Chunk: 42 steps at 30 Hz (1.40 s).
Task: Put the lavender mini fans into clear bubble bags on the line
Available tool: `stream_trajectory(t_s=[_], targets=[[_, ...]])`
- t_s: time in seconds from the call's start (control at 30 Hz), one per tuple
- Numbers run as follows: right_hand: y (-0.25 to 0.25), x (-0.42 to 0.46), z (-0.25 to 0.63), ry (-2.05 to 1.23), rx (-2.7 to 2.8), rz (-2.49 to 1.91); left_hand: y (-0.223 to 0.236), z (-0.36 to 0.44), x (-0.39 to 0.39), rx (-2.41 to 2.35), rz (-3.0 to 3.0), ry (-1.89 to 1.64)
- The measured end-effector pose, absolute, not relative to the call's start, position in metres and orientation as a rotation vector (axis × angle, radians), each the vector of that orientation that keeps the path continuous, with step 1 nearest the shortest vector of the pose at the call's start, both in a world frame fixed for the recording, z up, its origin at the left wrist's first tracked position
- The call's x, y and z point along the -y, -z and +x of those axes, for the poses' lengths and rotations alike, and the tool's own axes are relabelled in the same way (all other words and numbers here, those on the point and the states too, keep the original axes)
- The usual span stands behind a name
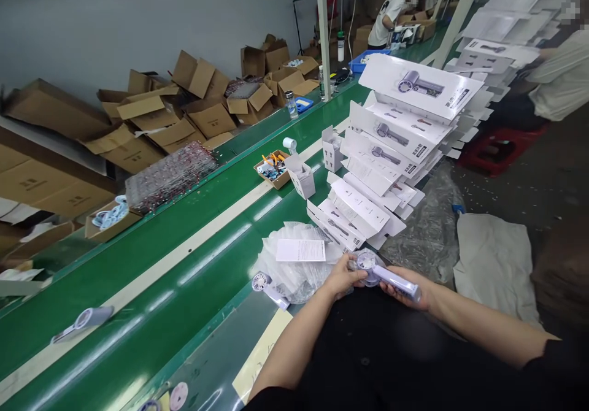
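Note:
A lilac handheld fan [396,281] is held between my two hands, low in the head view. My left hand [343,275] grips the round head end, where clear plastic wrap shows. My right hand [411,285] is closed around the handle. Just left of my left hand lies a pile of clear plastic bags [294,276] with a printed leaflet [301,250] on top. A second lilac fan [270,289] rests against the pile's near side. Beyond my hands are stacked flat printed fan boxes [391,147].
A green conveyor belt [202,257] runs diagonally past, carrying another fan [85,322]. Two upright small boxes [301,178] and a tool carton [273,169] stand further along. Brown cartons [161,116] line the far side. Co-workers [391,15] sit at the back and right.

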State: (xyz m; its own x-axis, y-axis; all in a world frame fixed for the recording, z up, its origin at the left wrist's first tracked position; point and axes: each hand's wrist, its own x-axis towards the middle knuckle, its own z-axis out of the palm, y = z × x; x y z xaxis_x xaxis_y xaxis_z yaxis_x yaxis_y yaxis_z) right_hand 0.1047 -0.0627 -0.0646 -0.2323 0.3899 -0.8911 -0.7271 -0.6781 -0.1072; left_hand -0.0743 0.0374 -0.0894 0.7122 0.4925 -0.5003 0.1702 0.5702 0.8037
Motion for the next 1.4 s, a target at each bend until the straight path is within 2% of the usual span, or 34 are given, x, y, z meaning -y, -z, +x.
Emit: stream_trajectory(t_s=[0.17, 0.27, 0.4, 0.63, 0.8, 0.93, 1.1, 1.2, 1.3, 1.4], targets=[[0.057, 0.061, 0.108, -1.858, -0.384, -1.522, 0.086, -0.061, -0.038, -0.934, 1.046, -0.147], [0.052, 0.055, 0.115, -1.861, -0.375, -1.609, 0.069, -0.057, -0.039, -0.979, 1.348, -0.214], [0.047, 0.047, 0.114, -1.828, -0.197, -1.638, 0.047, -0.052, -0.039, -0.777, 1.757, -0.330], [0.045, 0.058, 0.119, -1.728, 0.088, -1.851, 0.042, -0.048, -0.040, -0.950, 1.143, -0.105], [0.001, 0.068, 0.144, -1.711, 0.651, -1.903, 0.013, -0.051, -0.035, -0.901, 1.034, -0.065], [-0.034, 0.061, 0.148, -1.689, 0.840, -1.822, -0.009, -0.058, -0.035, -0.899, 1.063, -0.170], [-0.052, 0.049, 0.129, -1.714, 1.105, -1.524, -0.013, -0.083, -0.039, -0.735, 1.020, -0.311], [-0.056, 0.043, 0.113, -1.600, 1.515, -1.489, -0.010, -0.106, -0.037, -0.583, 1.254, -0.196], [-0.057, 0.033, 0.096, -1.531, 1.845, -1.395, -0.009, -0.122, -0.031, -0.648, 1.585, -0.130], [-0.057, 0.017, 0.076, -1.639, 1.709, -1.339, -0.009, -0.126, -0.026, -0.728, 1.735, -0.225]])
